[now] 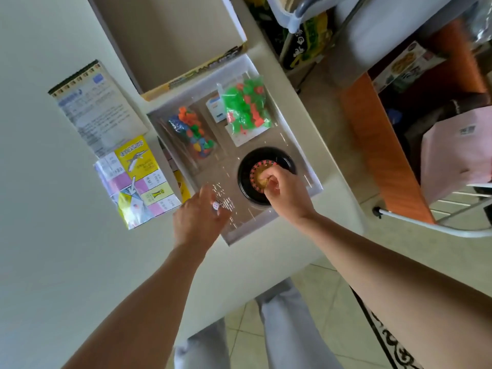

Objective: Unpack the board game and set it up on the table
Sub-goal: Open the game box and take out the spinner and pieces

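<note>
A shallow white cardboard box base (316,186) with a glossy clear moulded plastic insert lies at the centre of the frame, on the smooth pale table (53,209). In its lower right well sits the black round plastic roulette wheel (246,169), with a red-and-black numbered ring and a gold hub. The right hand (286,191) comes in from the lower right and covers that hub; its grip is curled onto the gold centre, so the wheel lies directly under the fingers, in its well.

The left hand (198,222) hovers over the lower left corner of the insert, just left of the wheel. Its grip appears to pinch a small white cube die (217,205) with dark pips at the fingertips, with the index finger pointing up the frame.

Above the hands, two crinkly clear bags rest in the insert — one of mixed orange, blue and green plastic pieces (193,134), one of bright green and orange plastic pieces (246,106).

Left of the box lie a printed paper rule booklet (98,107) and, below it, a folded yellow, pink and white game board in shiny plastic wrap (138,182). The upturned cardboard lid (170,38) lies at the top.
</note>
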A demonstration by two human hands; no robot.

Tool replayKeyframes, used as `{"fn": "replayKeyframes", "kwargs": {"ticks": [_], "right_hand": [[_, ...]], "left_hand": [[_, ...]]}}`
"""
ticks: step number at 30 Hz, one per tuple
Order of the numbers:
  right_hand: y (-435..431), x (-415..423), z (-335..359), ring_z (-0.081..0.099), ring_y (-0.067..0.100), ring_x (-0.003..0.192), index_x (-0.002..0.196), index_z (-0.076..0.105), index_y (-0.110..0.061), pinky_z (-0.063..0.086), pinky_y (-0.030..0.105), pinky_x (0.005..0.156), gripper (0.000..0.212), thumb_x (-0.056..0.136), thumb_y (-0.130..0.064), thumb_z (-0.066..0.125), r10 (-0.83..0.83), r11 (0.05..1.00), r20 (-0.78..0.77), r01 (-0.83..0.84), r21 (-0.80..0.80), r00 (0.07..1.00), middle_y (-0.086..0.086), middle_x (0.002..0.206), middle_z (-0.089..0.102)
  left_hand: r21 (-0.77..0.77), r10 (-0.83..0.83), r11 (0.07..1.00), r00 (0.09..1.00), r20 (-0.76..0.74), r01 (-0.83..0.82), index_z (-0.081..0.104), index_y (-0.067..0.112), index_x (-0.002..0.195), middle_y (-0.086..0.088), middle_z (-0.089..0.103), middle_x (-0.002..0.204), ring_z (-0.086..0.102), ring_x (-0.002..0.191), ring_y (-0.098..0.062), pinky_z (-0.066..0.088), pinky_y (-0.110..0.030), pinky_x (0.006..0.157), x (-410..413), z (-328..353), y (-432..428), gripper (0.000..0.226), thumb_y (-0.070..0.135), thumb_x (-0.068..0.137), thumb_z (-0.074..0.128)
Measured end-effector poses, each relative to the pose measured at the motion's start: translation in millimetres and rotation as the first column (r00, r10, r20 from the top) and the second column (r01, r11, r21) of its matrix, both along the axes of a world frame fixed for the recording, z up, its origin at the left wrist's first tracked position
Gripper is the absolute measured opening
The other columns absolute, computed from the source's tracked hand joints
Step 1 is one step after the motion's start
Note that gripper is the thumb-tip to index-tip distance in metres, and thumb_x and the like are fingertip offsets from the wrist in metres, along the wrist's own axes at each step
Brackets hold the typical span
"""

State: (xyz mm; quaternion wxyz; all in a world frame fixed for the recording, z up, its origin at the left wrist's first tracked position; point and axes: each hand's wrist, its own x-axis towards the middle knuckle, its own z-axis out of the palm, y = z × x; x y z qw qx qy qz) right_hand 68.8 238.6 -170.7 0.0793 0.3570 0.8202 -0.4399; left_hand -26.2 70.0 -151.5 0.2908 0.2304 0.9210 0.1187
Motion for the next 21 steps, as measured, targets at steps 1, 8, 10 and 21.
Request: {"fn": "replayKeyframes", "kwargs": {"ticks": [1,8,10,21], "right_hand": [[-8,-6,3,0.062,0.012,0.088,0.103,0.066,-0.012,0.049,0.028,0.081,0.024,0.086,-0.004,0.051,0.023,0.999,0.002,-0.023,-0.042,1.000,-0.007,0.095,0.067],[-91,-31,-1,0.059,0.012,0.080,0.109,0.063,-0.020,0.048,0.030,0.077,0.023,0.089,-0.014,0.052,0.313,0.934,0.105,-0.286,-0.214,0.944,-0.017,0.079,0.055],[-116,-33,-8,0.056,0.014,0.078,0.112,0.061,-0.019,0.046,0.030,0.074,0.026,0.088,-0.012,0.051,0.296,0.936,0.107,-0.266,-0.230,0.949,-0.013,0.078,0.052],[-138,-33,-13,0.062,0.019,0.078,0.100,0.064,-0.020,0.047,0.029,0.066,0.025,0.087,-0.007,0.047,0.169,0.981,0.151,-0.151,-0.120,0.974,-0.001,0.086,0.066]], "left_hand": [[-0.051,0.042,0.998,0.999,0.012,-0.041,0.051,0.017,0.095,-0.002,0.064,0.084,0.061,0.081,-0.033,0.039,-0.032,0.063,2,0,-14,0.023,0.033,0.082,0.061],[-0.221,0.410,0.894,0.911,0.053,-0.389,0.057,0.018,0.092,-0.004,0.068,0.092,0.060,0.088,-0.032,0.034,-0.029,0.069,8,-23,-113,0.012,0.028,0.086,0.060],[-0.191,0.481,0.866,0.875,0.057,-0.463,0.058,0.019,0.094,-0.006,0.069,0.094,0.061,0.088,-0.032,0.040,-0.031,0.070,2,-34,-135,0.012,0.028,0.087,0.060],[-0.055,0.378,0.926,0.920,0.104,-0.374,0.049,0.015,0.112,-0.005,0.057,0.108,0.059,0.090,-0.028,0.038,-0.031,0.068,2,-34,-166,0.026,0.019,0.088,0.057]]}}
